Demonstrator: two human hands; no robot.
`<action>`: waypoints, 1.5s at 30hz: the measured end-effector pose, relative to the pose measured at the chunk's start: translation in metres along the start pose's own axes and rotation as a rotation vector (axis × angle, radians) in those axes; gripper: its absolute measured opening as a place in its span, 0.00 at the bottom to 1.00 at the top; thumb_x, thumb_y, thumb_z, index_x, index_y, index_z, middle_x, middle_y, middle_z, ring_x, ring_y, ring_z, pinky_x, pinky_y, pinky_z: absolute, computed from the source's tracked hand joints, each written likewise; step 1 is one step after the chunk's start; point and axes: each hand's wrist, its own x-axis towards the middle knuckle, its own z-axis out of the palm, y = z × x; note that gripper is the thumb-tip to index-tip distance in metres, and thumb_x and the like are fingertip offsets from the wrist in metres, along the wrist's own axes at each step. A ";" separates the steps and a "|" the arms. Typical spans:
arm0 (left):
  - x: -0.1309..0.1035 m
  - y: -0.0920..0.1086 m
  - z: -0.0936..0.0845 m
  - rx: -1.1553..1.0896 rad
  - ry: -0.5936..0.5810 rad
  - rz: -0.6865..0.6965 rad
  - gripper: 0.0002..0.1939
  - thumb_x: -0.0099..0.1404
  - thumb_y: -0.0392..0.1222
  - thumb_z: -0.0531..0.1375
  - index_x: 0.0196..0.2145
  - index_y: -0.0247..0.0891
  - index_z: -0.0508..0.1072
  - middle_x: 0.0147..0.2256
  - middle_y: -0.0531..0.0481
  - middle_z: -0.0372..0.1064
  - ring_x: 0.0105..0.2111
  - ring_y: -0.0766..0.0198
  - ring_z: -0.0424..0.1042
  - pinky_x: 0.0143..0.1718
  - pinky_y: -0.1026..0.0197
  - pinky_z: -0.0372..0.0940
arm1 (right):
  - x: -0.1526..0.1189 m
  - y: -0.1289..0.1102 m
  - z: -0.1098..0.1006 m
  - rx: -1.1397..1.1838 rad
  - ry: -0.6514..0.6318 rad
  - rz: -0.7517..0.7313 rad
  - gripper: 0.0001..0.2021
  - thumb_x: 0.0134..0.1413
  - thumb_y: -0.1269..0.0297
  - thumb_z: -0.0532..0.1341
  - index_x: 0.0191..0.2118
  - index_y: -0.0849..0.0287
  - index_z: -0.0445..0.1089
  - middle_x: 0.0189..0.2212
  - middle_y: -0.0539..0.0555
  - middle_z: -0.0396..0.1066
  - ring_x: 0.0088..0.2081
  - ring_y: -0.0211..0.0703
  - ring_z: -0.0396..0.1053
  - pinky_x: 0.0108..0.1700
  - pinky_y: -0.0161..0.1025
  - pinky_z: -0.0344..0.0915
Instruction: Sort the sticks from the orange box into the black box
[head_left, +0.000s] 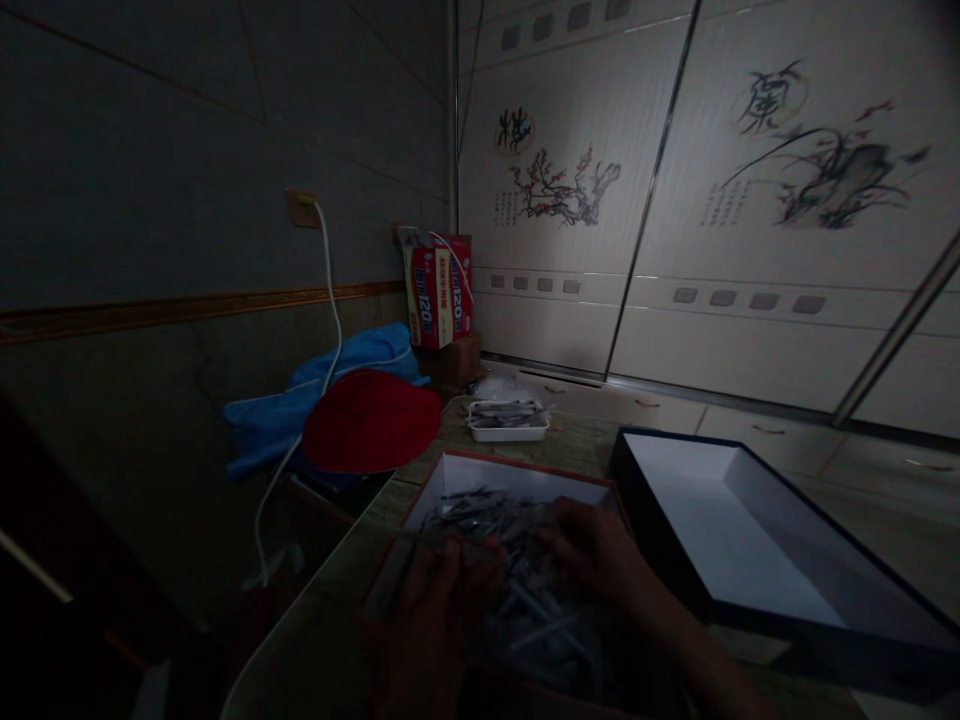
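Observation:
An open box with a reddish rim [525,462] stands on the table, heaped with thin pen-like sticks [536,610]. Over its left part is my left hand [450,580], its fingers closed round a thin stick [420,538] that points left. My right hand [589,550] is at the box's right side, fingers bent down over the heap; dimness and blur hide whether anything is between them. Behind the box, a small white tray [510,434] holds several similar thin sticks.
A dark-edged box lid [720,520], white inside, lies at the right. A red round item [371,420] and blue cloth [274,425] are at the left, crossed by a white cable [330,280]. Red cartons [442,295] stand behind, near the sliding doors [555,330].

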 end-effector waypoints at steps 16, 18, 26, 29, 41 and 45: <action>-0.017 -0.056 0.036 0.158 -0.171 -0.079 0.17 0.44 0.49 0.70 0.29 0.41 0.70 0.28 0.46 0.78 0.30 0.54 0.77 0.29 0.59 0.70 | -0.084 0.010 0.009 0.848 0.385 0.104 0.08 0.41 0.58 0.66 0.28 0.56 0.73 0.24 0.49 0.70 0.27 0.39 0.67 0.30 0.32 0.63; -0.020 -0.056 0.039 0.169 -0.165 -0.072 0.17 0.45 0.49 0.69 0.30 0.41 0.70 0.29 0.46 0.78 0.31 0.55 0.77 0.30 0.60 0.70 | -0.086 0.012 0.007 0.823 0.327 0.055 0.07 0.43 0.59 0.65 0.29 0.56 0.74 0.26 0.50 0.71 0.29 0.40 0.68 0.31 0.33 0.65; -0.025 -0.048 0.047 0.303 -0.143 0.008 0.13 0.48 0.45 0.68 0.30 0.39 0.71 0.30 0.47 0.78 0.31 0.56 0.76 0.27 0.62 0.68 | -0.093 0.012 0.011 0.630 0.503 0.002 0.11 0.50 0.55 0.60 0.37 0.50 0.76 0.33 0.54 0.75 0.35 0.47 0.73 0.36 0.38 0.69; -0.025 -0.048 0.050 0.336 -0.133 0.040 0.11 0.48 0.45 0.67 0.28 0.40 0.71 0.29 0.47 0.77 0.31 0.56 0.76 0.29 0.61 0.68 | -0.092 0.014 0.018 0.543 0.617 0.074 0.12 0.50 0.54 0.60 0.37 0.52 0.74 0.28 0.53 0.74 0.31 0.46 0.72 0.33 0.36 0.68; -0.025 -0.056 0.048 0.306 -0.101 0.047 0.13 0.46 0.44 0.68 0.28 0.40 0.71 0.29 0.45 0.77 0.33 0.53 0.76 0.31 0.59 0.68 | -0.083 0.009 0.034 0.510 0.643 0.110 0.11 0.49 0.53 0.59 0.30 0.55 0.71 0.21 0.50 0.70 0.23 0.40 0.67 0.26 0.33 0.63; -0.026 -0.057 0.045 0.323 -0.102 0.046 0.16 0.47 0.47 0.68 0.32 0.40 0.71 0.32 0.45 0.78 0.34 0.55 0.76 0.31 0.60 0.67 | -0.082 0.004 0.030 0.567 0.641 0.145 0.10 0.46 0.54 0.62 0.29 0.55 0.72 0.19 0.49 0.69 0.21 0.39 0.66 0.24 0.32 0.61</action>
